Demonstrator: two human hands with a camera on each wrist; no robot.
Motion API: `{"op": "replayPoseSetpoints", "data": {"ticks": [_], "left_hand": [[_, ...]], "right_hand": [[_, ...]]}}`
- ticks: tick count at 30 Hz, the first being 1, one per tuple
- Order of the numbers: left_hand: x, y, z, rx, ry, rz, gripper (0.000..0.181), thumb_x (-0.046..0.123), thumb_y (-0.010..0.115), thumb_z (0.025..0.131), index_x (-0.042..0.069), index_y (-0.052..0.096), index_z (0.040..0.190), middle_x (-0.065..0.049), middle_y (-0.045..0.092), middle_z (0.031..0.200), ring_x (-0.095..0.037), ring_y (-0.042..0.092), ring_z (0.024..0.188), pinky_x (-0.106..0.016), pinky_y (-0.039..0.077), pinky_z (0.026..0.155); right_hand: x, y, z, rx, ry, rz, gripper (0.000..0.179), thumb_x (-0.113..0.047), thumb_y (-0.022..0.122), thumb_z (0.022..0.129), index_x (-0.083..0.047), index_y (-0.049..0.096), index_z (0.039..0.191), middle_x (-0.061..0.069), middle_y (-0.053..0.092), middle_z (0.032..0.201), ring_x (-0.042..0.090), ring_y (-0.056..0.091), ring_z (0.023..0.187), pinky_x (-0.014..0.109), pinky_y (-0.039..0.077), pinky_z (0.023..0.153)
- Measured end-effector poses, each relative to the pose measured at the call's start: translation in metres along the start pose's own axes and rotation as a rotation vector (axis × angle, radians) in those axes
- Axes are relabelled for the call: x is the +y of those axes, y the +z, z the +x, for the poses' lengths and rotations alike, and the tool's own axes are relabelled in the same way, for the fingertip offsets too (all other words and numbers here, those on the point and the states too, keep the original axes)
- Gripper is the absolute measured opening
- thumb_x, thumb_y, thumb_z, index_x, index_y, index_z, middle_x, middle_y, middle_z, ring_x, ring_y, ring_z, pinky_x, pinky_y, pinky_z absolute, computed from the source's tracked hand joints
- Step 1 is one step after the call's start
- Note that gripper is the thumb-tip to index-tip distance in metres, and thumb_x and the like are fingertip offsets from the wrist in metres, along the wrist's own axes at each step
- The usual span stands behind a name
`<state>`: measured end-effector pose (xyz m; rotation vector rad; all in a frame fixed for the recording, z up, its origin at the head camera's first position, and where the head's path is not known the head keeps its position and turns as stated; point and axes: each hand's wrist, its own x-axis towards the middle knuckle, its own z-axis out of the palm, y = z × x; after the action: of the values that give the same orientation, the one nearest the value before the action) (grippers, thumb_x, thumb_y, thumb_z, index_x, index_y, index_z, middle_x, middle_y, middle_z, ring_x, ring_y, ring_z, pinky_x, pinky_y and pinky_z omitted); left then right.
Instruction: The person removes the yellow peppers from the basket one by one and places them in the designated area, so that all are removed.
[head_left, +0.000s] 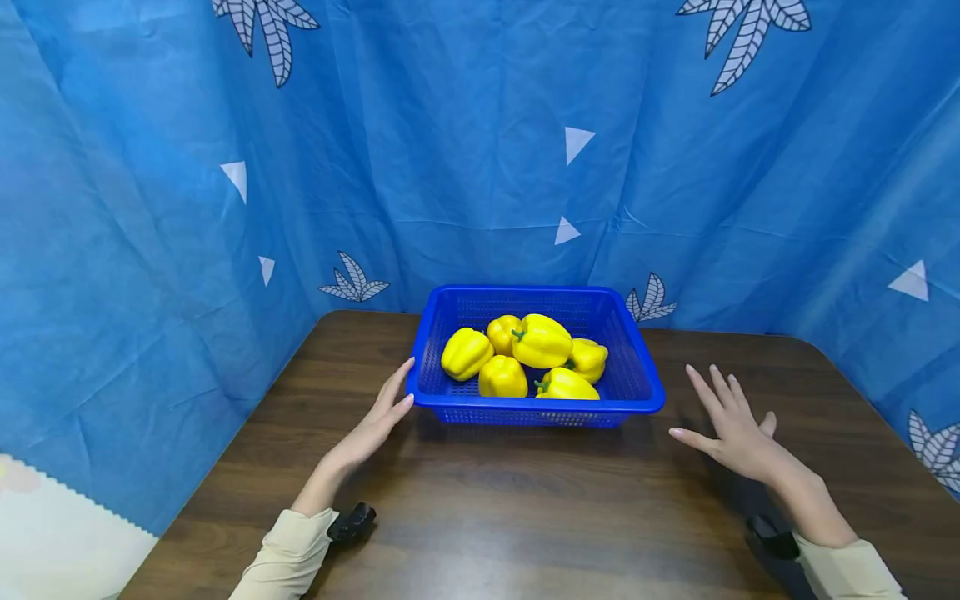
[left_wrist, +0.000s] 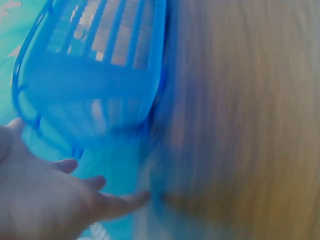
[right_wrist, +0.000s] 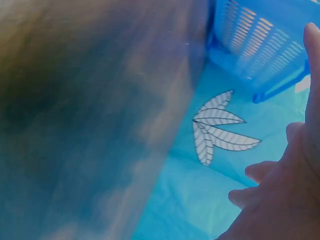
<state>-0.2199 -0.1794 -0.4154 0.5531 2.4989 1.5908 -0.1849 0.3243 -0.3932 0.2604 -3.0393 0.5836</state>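
Note:
A blue plastic basket (head_left: 536,406) with slotted walls stands toward the back of the table, holding several yellow bell peppers (head_left: 542,341). My left hand (head_left: 371,429) is at its left end, fingertips right at the rim and fingers extended. In the left wrist view that hand (left_wrist: 55,200) appears spread beside the basket's end wall (left_wrist: 95,85). My right hand (head_left: 738,433) is apart from the basket's right end, fingers spread and holding nothing. The right wrist view has this hand (right_wrist: 285,180) at the right edge, the basket (right_wrist: 265,45) beyond it.
The dark wooden table (head_left: 540,517) reaches back to a blue curtain (head_left: 465,150) with leaf and triangle prints, close behind the basket. Each wrist wears a black camera strap (head_left: 351,525). A pale cloth (head_left: 60,533) hangs at the lower left.

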Motion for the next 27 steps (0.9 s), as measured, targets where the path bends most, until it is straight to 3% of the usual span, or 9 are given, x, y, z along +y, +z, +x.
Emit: {"op": "replayPoseSetpoints", "data": {"ticks": [3,8,14,20,27], "left_hand": [[0.0,0.009,0.005,-0.008,0.011,-0.162,0.05,0.03,0.025,0.102,0.025,0.009,0.15,-0.011,0.0,0.158,-0.042,0.005,0.144,-0.072,0.013,0.109],[0.0,0.025,0.01,0.081,0.012,-0.353,0.042,0.027,0.027,0.102,0.016,0.019,0.142,-0.014,0.003,0.154,-0.045,0.015,0.14,-0.072,0.025,0.104],[-0.003,0.037,0.015,0.08,0.068,-0.561,0.032,0.028,0.029,0.101,0.023,0.021,0.131,-0.017,0.001,0.15,-0.05,0.02,0.135,-0.073,0.031,0.099],[-0.006,0.039,0.014,0.073,0.081,-0.588,0.028,0.029,0.029,0.1,0.031,0.023,0.127,-0.019,-0.001,0.15,-0.05,0.021,0.133,-0.072,0.037,0.093],[-0.004,0.038,0.013,0.091,0.074,-0.58,0.029,0.028,0.031,0.1,0.029,0.024,0.128,-0.015,0.001,0.15,-0.049,0.021,0.134,-0.07,0.038,0.093]], "right_hand": [[-0.004,-0.003,0.0,0.017,-0.013,0.019,0.097,-0.051,0.059,0.085,-0.028,-0.009,0.15,0.025,-0.01,0.155,0.052,-0.012,0.139,0.09,-0.001,0.08],[-0.011,-0.008,0.001,0.046,-0.052,0.046,0.095,-0.048,0.061,0.085,-0.028,-0.006,0.151,0.024,-0.008,0.156,0.05,-0.013,0.14,0.089,-0.001,0.081],[-0.021,-0.013,0.002,0.106,-0.115,0.067,0.096,-0.042,0.066,0.083,-0.03,0.0,0.151,0.023,-0.003,0.157,0.046,-0.012,0.142,0.089,0.0,0.082],[-0.039,-0.012,0.008,0.142,-0.186,0.085,0.092,-0.04,0.068,0.082,-0.026,0.009,0.151,0.02,0.0,0.158,0.047,-0.006,0.142,0.087,0.0,0.087],[-0.056,-0.011,0.025,0.146,-0.267,0.084,0.082,-0.039,0.064,0.086,-0.029,0.015,0.15,0.019,0.002,0.158,0.044,-0.005,0.144,0.083,-0.005,0.095]]}}
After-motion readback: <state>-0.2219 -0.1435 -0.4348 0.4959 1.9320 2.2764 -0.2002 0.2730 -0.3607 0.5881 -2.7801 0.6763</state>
